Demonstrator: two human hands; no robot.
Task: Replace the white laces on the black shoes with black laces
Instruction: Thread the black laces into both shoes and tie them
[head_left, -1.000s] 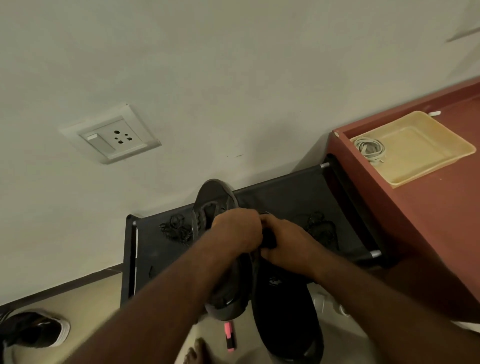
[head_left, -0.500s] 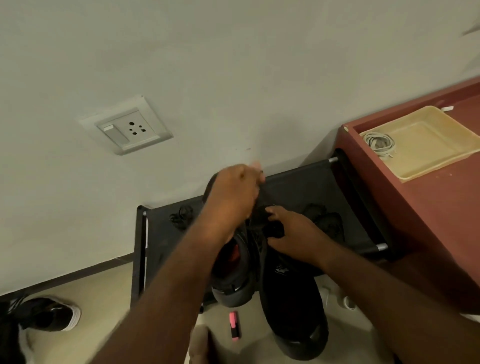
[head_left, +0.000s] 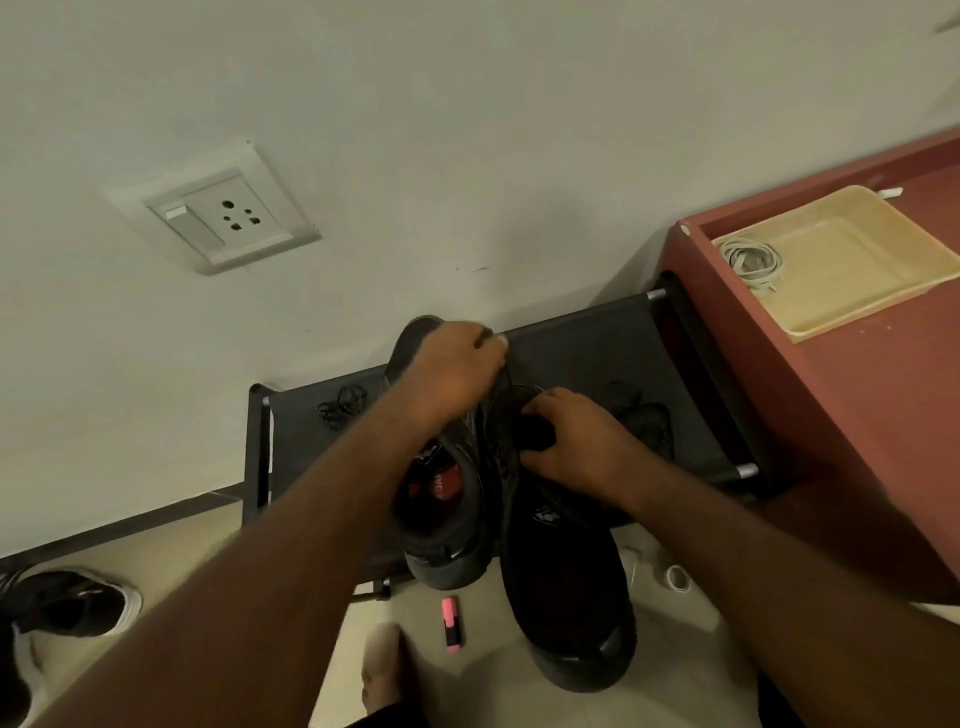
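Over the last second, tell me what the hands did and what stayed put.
The left hand parted from the right hand and drew up toward the wall, its fingers pinched, apparently pulling a lace from the left shoe, whose red insole now shows. The right hand kept gripping the right shoe. Black laces on the rack, highlighter and tray stayed put.

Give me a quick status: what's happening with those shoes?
Left hand pinches a lace over the left shoe. Right hand grips the right shoe. Spare black laces on rack; nothing blocking.
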